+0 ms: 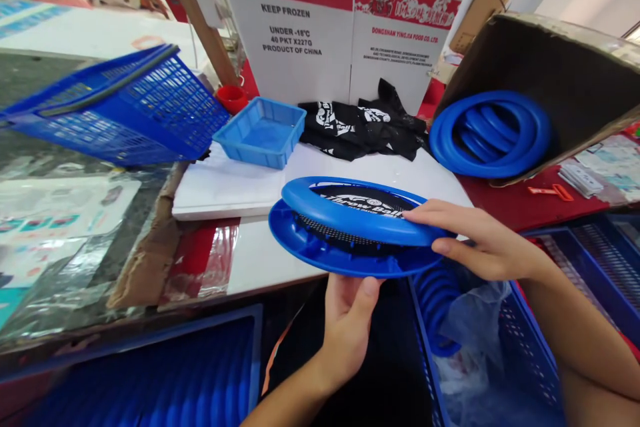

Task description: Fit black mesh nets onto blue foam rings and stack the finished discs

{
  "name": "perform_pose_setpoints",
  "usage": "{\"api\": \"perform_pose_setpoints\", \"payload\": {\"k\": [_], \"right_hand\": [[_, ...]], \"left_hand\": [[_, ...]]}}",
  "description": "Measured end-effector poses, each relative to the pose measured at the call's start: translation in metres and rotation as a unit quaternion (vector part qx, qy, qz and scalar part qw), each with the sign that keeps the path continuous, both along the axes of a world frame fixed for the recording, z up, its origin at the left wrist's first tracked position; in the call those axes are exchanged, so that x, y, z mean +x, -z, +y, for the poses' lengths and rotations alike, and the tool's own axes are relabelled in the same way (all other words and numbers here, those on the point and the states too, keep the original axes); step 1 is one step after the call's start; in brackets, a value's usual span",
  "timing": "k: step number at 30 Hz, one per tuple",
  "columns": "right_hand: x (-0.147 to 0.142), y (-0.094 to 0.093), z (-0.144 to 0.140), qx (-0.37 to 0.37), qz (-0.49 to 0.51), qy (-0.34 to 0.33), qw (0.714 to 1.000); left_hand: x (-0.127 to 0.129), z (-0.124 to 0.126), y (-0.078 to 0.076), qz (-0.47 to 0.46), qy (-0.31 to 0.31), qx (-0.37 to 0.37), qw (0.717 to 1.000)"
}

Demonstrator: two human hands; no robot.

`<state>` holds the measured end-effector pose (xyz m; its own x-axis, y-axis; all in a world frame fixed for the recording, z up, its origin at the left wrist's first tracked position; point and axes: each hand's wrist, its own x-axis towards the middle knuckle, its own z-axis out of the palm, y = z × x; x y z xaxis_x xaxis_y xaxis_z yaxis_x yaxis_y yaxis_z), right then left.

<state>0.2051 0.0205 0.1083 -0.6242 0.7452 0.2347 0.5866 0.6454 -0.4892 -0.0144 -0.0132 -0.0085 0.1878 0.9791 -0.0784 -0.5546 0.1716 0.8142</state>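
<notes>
Left fingers (369, 288) pinch the blue base (345, 261) from below, apparently steadying it while right fingers (431, 211) pinch the ring (350, 217) on top.

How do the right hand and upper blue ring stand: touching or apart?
Touching: the head view shows the right hand with fingers laid on the upper blue ring.

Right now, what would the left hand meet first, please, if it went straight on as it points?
The lower ring, which the left hand appears to support from below; hidden fingertips leave exact contact unclear.
</notes>
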Motion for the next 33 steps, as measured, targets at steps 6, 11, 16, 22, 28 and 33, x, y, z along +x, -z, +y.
{"api": "perform_pose_setpoints", "payload": {"k": [6, 11, 16, 22, 28, 33], "right_hand": [[-0.017, -0.013, 0.002, 0.016, 0.075, -0.022, 0.997], [-0.033, -0.007, -0.005, 0.011, 0.071, -0.077, 0.994], [-0.031, -0.001, -0.008, 0.012, 0.099, -0.048, 0.994], [-0.033, -0.004, -0.018, 0.055, 0.164, -0.026, 0.985], [-0.047, -0.016, -0.026, 0.045, 0.123, 0.004, 0.991], [-0.061, -0.023, -0.033, 0.045, 0.055, 0.0, 0.997]], "left_hand": [[0.002, 0.0, -0.019, -0.063, -0.08, 0.048, 0.994], [0.006, -0.006, -0.025, -0.113, -0.096, 0.069, 0.987], [0.002, -0.009, -0.034, -0.153, -0.061, 0.062, 0.984], [-0.001, -0.008, -0.042, -0.172, -0.066, 0.062, 0.981], [0.001, -0.009, -0.044, -0.173, -0.058, 0.055, 0.982], [0.004, -0.012, -0.043, -0.172, -0.043, 0.056, 0.983]]}}
